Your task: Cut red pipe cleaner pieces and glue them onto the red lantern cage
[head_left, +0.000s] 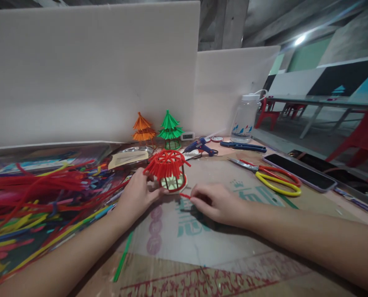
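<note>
A small pavilion model (pixel 168 167) with a red fringed roof, dark posts and a pale round base stands in the middle of the table. My left hand (pixel 140 190) is closed around its left side, with the thumb at the base and the fingers partly hidden behind the roof. Just right of the base, my right hand (pixel 216 201) pinches a short red pipe cleaner piece (pixel 185 196) between thumb and fingertips. The free end of that piece points toward the pavilion's base.
Finished orange (pixel 143 128) and green pavilions (pixel 170 131) stand behind, near a glue gun (pixel 200 145). To the right lie scissors (pixel 272 175), pliers (pixel 243 147) and a phone (pixel 300 171); a water bottle (pixel 242 119) stands behind them. Colourful pipe cleaners (pixel 32 198) cover the left side.
</note>
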Action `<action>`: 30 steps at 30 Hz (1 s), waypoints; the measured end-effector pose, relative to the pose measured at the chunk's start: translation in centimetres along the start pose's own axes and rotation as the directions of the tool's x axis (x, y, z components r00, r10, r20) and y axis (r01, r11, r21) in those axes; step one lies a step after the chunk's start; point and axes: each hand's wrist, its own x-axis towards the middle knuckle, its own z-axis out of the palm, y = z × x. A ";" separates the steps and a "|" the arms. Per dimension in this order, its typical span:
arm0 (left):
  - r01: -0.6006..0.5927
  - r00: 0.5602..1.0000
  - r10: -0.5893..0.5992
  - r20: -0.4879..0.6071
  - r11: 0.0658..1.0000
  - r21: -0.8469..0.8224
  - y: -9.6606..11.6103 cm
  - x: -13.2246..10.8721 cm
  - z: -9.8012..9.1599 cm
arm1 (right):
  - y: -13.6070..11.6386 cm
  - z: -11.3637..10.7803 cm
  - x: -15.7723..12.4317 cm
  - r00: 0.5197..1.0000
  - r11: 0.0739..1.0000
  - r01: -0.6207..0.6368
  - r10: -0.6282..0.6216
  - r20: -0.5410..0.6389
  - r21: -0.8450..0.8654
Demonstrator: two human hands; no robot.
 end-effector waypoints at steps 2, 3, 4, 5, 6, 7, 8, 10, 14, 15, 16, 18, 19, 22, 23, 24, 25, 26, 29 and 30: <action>-0.102 0.995 0.102 0.010 0.986 0.134 0.6 -0.5 -0.9 | 0.7 0.0 -0.1 0.996 0.991 0.073 -0.068 0.052 -0.110; -0.184 0.983 0.183 0.020 0.969 0.163 1.0 -0.8 -1.2 | 0.9 -0.1 -0.1 0.996 0.987 0.085 -0.078 0.052 -0.140; -0.277 0.961 0.275 0.036 0.946 0.168 1.3 -1.2 -1.4 | 1.0 -0.2 -0.1 0.996 0.984 0.083 -0.078 0.041 -0.158; -0.363 0.932 0.359 0.054 0.919 0.155 1.7 -1.5 -1.4 | 1.1 -0.2 0.0 0.997 0.983 0.080 -0.075 0.034 -0.167; -0.425 0.905 0.419 0.072 0.896 0.129 2.1 -1.8 -1.4 | 1.1 -0.2 0.1 0.997 0.982 0.079 -0.074 0.036 -0.171; -0.458 0.888 0.450 0.095 0.884 0.097 2.4 -2.1 -1.3 | 1.0 -0.2 0.2 0.996 0.982 0.080 -0.074 0.045 -0.168; -0.459 0.885 0.450 0.122 0.886 0.064 2.7 -2.3 -1.1 | 0.9 -0.1 0.2 0.996 0.984 0.083 -0.075 0.057 -0.157; -0.433 0.889 0.426 0.167 0.901 0.009 3.1 -2.5 -0.6 | 0.7 0.2 0.3 0.993 0.987 0.095 -0.085 0.080 -0.130; -0.430 0.881 0.428 0.200 0.902 -0.038 3.3 -2.4 -0.1 | 0.4 0.8 0.2 0.992 0.988 0.095 -0.085 0.090 -0.123; -0.431 0.881 0.428 0.201 0.902 -0.036 3.3 -2.3 -0.1 | 0.4 0.8 0.2 0.992 0.988 0.092 -0.081 0.092 -0.123; -0.427 0.882 0.424 0.204 0.904 -0.030 3.4 -2.2 -0.1 | 0.4 0.8 0.2 0.993 0.990 0.086 -0.075 0.094 -0.116; -0.415 0.888 0.411 0.207 0.909 -0.028 3.6 -2.1 -0.3 | 0.6 0.8 0.2 0.995 0.992 0.069 -0.060 0.081 -0.103; -0.408 0.891 0.406 0.205 0.912 -0.033 3.8 -2.1 -0.4 | 0.7 0.8 0.3 0.996 0.993 0.065 -0.058 0.067 -0.104; -0.400 0.895 0.403 0.190 0.915 -0.056 4.3 -2.2 -0.5 | 1.0 0.9 0.4 0.994 0.988 0.106 -0.105 0.019 -0.115; -0.402 0.895 0.406 0.186 0.914 -0.060 4.4 -2.3 -0.5 | 1.1 0.9 0.4 0.991 0.984 0.133 -0.133 0.009 -0.116; -0.407 0.893 0.411 0.186 0.911 -0.062 4.5 -2.3 -0.5 | 1.2 1.0 0.5 0.988 0.981 0.155 -0.155 0.004 -0.114; -0.411 0.890 0.415 0.187 0.909 -0.063 4.6 -2.3 -0.5 | 1.2 1.0 0.5 0.985 0.979 0.170 -0.171 0.001 -0.113; -0.416 0.888 0.420 0.187 0.907 -0.063 4.7 -2.3 -0.4 | 1.1 1.1 0.5 0.984 0.977 0.178 -0.179 0.003 -0.113; -0.428 0.882 0.431 0.190 0.902 -0.058 4.7 -2.2 -0.3 | 1.0 1.1 0.6 0.984 0.976 0.180 -0.180 0.012 -0.122; -0.431 0.880 0.433 0.193 0.901 -0.055 4.7 -2.2 -0.2 | 0.9 1.0 0.6 0.983 0.976 0.181 -0.181 0.011 -0.124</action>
